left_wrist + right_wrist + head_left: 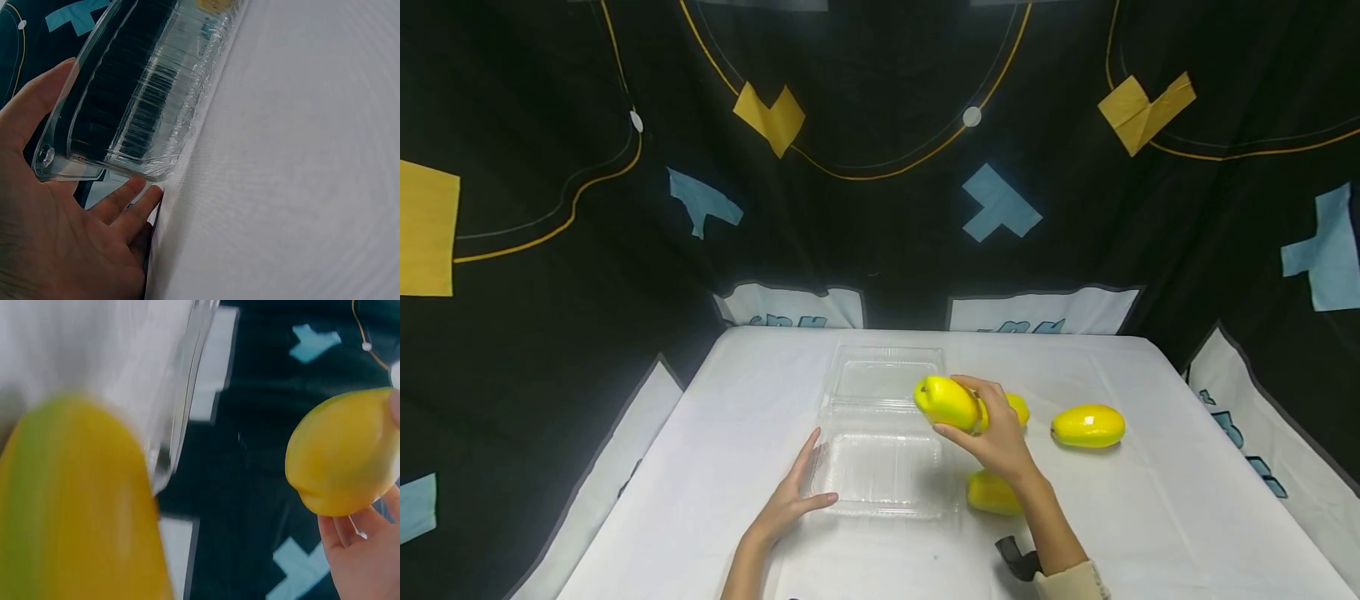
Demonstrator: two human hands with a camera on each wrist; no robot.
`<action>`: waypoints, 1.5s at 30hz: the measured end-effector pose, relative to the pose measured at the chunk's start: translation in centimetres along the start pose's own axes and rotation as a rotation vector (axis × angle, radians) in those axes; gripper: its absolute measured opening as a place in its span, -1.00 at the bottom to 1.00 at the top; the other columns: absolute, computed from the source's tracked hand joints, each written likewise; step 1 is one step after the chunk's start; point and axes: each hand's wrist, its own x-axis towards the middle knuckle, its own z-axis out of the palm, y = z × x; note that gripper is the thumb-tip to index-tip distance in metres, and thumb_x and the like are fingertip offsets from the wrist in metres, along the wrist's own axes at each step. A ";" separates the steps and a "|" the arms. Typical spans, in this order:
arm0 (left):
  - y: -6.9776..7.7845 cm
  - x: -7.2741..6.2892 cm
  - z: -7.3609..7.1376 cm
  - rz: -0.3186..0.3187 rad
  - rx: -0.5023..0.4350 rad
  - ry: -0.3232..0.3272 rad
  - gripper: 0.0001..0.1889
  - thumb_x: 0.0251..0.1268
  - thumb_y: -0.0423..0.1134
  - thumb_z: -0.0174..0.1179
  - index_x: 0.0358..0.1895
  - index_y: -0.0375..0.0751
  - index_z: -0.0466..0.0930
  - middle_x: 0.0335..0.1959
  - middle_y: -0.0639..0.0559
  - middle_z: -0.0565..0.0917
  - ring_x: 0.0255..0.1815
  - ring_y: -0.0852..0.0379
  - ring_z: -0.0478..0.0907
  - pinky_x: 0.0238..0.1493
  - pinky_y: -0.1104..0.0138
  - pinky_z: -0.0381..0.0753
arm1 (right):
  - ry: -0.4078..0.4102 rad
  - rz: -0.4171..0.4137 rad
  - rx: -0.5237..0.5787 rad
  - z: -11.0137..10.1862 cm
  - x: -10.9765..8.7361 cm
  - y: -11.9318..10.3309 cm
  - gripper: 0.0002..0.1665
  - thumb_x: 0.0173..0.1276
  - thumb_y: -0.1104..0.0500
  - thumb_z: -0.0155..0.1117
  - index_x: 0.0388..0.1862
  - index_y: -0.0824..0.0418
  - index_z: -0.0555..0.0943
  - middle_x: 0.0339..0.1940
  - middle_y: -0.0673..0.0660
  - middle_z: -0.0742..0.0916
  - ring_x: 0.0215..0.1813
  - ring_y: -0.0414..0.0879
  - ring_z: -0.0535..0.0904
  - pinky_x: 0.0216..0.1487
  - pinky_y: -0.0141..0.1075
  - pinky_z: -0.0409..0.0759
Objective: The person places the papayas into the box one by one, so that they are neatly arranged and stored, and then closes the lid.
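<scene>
My right hand (1000, 429) grips a yellow mango (947, 401) above the right side of a clear plastic clamshell box (887, 471). In the right wrist view the thumb and fingers hold this mango (344, 453) by its sides. The box lies with its lid (887, 373) folded back. At its left front corner is my left hand (782, 504), thumb and fingers spread; the left wrist view shows it around the corner of the box (137, 94). Another mango (992, 493) lies right of the box, and one more (1018, 408) is partly hidden behind my right hand.
A further mango (1088, 426) lies farther right on the white table (1150, 517). A dark curved object (1017, 557) is by my right wrist. Black cloth (865, 242) with yellow and blue patches hangs behind the table.
</scene>
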 end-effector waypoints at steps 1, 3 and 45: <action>0.0 0.0 -0.1 -0.003 0.000 0.000 0.06 -0.07 -0.18 0.30 0.48 0.11 -0.24 0.48 -0.17 -0.23 0.43 -0.28 -0.25 0.21 -0.33 -0.34 | -0.009 0.000 0.002 0.7 0.2 -0.2 -0.21 -0.06 -0.06 0.52 0.19 0.00 0.43 0.09 -0.01 0.51 0.09 -0.03 0.39 0.05 0.05 0.44; 0.0 -0.1 -0.2 -0.009 -0.004 0.000 0.06 -0.06 -0.18 0.31 0.48 0.12 -0.24 0.47 -0.19 -0.20 0.43 -0.28 -0.24 0.20 -0.33 -0.33 | -0.033 -0.003 0.015 2.0 0.6 -0.7 -0.23 -0.03 -0.08 0.49 0.19 -0.01 0.43 0.09 -0.05 0.51 0.10 -0.06 0.38 0.07 0.04 0.44; 0.0 0.1 0.0 -0.018 0.005 0.005 0.06 0.00 -0.19 0.29 0.48 0.15 -0.30 0.47 -0.17 -0.14 0.42 -0.27 -0.18 0.18 -0.35 -0.22 | -0.324 -0.074 -0.223 15.1 2.3 0.7 -0.23 -0.09 -0.10 0.51 0.07 0.18 0.46 -0.01 0.06 0.60 0.01 -0.08 0.43 0.05 -0.23 0.49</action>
